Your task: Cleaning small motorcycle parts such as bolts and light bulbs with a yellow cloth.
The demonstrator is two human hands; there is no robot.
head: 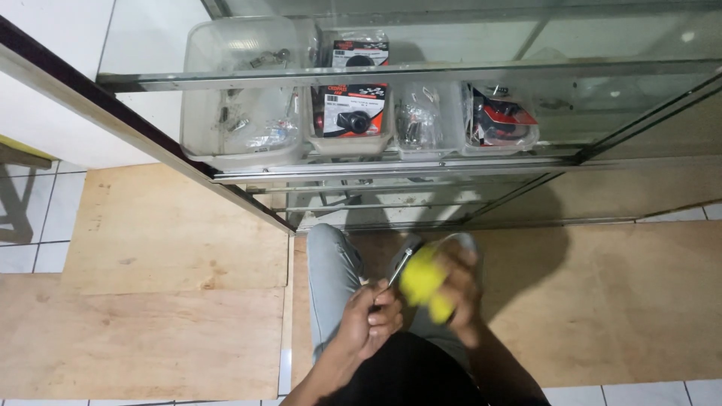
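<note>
Pinched tight at lower centre, the left hand [374, 319] has its grip closed on the thin metal shaft of a screwdriver [398, 272], beside the grey-trousered knee [329, 271]. Just right, the right hand [456, 289], blurred, wraps the yellow handle [423, 284], fingers curled around it. Judging by that blur, the tip could slip and jab the left fingers. Above, a glass cabinet [421, 75] holds clear bins of packaged parts.
</note>
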